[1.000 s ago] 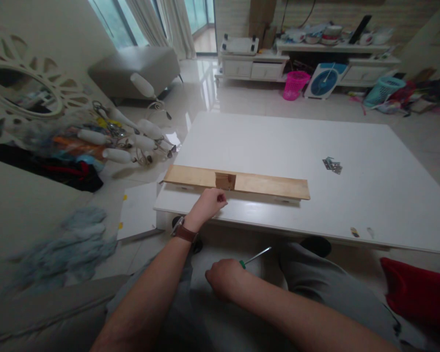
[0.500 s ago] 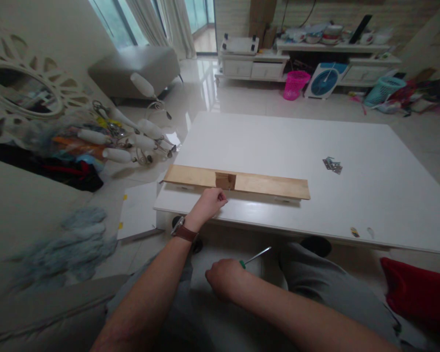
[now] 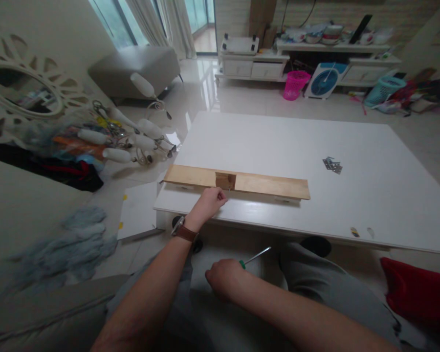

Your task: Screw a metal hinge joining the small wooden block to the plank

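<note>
While a long pale wooden plank (image 3: 264,185) is lying flat across the near part of a large white rectangular table (image 3: 278,142), the left hand (image 3: 209,201) is being rested on the tabletop just short of the plank's near edge, its fingers curled into a loose fist. A small brown wooden block (image 3: 225,181) is sitting on the plank directly beyond the fingertips and close to them. Whether contact is being made cannot be told, nor whether anything small is being pinched inside the curled fingers. A brown leather watch strap (image 3: 185,232) is being worn on the wrist behind that hand.

Nearer the body and below the table's edge, the right hand (image 3: 225,277) is being held over the lap, clenched around a green-handled metal screwdriver (image 3: 256,255). Only a sliver of green is showing past the fist, and the thin shaft is being pointed away from the hand, up and to its right.

Well to the right of both hands and farther out on the tabletop, a small heap of grey metal brackets (image 3: 332,165) is lying apart from the plank. Far to the left of the left hand, a white chandelier with candle-shaped shades (image 3: 132,142) is lying on the floor.
</note>
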A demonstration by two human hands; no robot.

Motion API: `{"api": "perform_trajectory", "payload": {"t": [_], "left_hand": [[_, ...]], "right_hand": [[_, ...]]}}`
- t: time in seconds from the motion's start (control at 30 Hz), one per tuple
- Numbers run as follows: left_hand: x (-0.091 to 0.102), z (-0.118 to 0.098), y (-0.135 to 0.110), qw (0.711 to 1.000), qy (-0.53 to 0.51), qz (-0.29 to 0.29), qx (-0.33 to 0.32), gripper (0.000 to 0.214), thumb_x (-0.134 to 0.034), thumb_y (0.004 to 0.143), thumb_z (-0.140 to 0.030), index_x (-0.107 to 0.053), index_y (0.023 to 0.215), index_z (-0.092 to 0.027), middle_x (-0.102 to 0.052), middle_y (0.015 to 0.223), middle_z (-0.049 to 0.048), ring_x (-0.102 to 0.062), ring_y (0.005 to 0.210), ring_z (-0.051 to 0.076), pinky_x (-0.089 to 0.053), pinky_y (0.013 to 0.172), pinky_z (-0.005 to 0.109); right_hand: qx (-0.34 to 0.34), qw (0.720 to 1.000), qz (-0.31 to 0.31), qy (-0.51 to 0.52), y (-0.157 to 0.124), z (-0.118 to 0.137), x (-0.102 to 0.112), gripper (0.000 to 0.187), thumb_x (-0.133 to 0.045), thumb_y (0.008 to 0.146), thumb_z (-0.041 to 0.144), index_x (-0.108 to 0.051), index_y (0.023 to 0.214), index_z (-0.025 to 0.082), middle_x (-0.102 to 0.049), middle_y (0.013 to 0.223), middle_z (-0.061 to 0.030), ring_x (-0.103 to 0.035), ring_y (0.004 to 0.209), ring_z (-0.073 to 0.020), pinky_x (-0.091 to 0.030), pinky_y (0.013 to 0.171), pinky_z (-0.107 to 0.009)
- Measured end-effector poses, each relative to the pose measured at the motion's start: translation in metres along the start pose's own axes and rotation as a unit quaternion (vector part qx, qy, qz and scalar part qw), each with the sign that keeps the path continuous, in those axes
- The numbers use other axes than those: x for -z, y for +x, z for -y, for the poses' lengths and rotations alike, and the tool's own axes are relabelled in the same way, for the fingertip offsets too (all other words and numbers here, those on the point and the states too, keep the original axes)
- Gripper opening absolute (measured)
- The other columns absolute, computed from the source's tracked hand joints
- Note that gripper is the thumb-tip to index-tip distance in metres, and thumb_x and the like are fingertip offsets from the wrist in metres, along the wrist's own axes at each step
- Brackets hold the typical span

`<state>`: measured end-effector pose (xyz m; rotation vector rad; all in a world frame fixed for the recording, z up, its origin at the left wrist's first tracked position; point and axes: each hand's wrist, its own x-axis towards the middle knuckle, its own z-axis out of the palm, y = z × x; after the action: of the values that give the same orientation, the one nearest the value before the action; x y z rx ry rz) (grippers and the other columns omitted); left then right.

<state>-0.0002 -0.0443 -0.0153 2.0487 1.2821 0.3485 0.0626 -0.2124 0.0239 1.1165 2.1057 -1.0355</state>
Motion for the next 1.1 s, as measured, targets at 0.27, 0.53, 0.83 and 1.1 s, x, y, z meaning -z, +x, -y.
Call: {"api": "perform_trajectory", "payload": {"t": [0.27,0.53,0.83,1.1], "left_hand": [[-0.001,-0.005,-0.01,1.0,0.002,0.017,-0.008,0.012,-0.066,0.095,-0.015,-0.063,0.083,-0.017,-0.072,0.086,0.006,-0.066,0.082,0.019,-0.047,0.076,0.029],[0.009,-0.007,-0.014,1.0,0.02,-0.003,-0.002,0.019,-0.06,0.096,-0.011,-0.053,0.081,-0.021,-0.069,0.085,0.0066,-0.063,0.083,0.022,-0.044,0.077,0.032],[0.01,-0.007,-0.014,0.999,-0.014,-0.029,0.001,0.024,-0.055,0.095,-0.006,-0.049,0.079,-0.022,-0.064,0.075,0.0021,-0.06,0.074,0.02,-0.043,0.074,0.032],[0.014,-0.009,-0.006,0.995,-0.065,-0.065,-0.025,0.016,-0.07,0.086,-0.007,-0.063,0.079,-0.019,-0.069,0.075,0.0003,-0.064,0.076,0.017,-0.047,0.075,0.029]], "right_hand": [[0.0,1.0,0.001,0.0,0.0,0.0,0.001,0.032,-0.061,0.098,0.014,-0.075,0.126,0.009,-0.076,0.125,-0.0237,-0.074,0.12,-0.036,-0.067,0.092,-0.049],[0.002,1.0,-0.011,0.006,0.002,-0.001,-0.003,0.032,-0.064,0.095,0.013,-0.075,0.125,0.009,-0.076,0.123,-0.0245,-0.075,0.117,-0.0378,-0.067,0.089,-0.051],[-0.001,1.0,0.009,-0.008,0.0,0.001,0.002,0.035,-0.061,0.098,0.014,-0.073,0.13,0.01,-0.076,0.128,-0.0223,-0.073,0.121,-0.0361,-0.066,0.093,-0.048],[-0.004,1.0,0.003,0.001,0.004,-0.001,-0.002,0.036,-0.064,0.095,0.013,-0.074,0.129,0.011,-0.076,0.125,-0.023,-0.075,0.118,-0.0376,-0.066,0.089,-0.051]]}}
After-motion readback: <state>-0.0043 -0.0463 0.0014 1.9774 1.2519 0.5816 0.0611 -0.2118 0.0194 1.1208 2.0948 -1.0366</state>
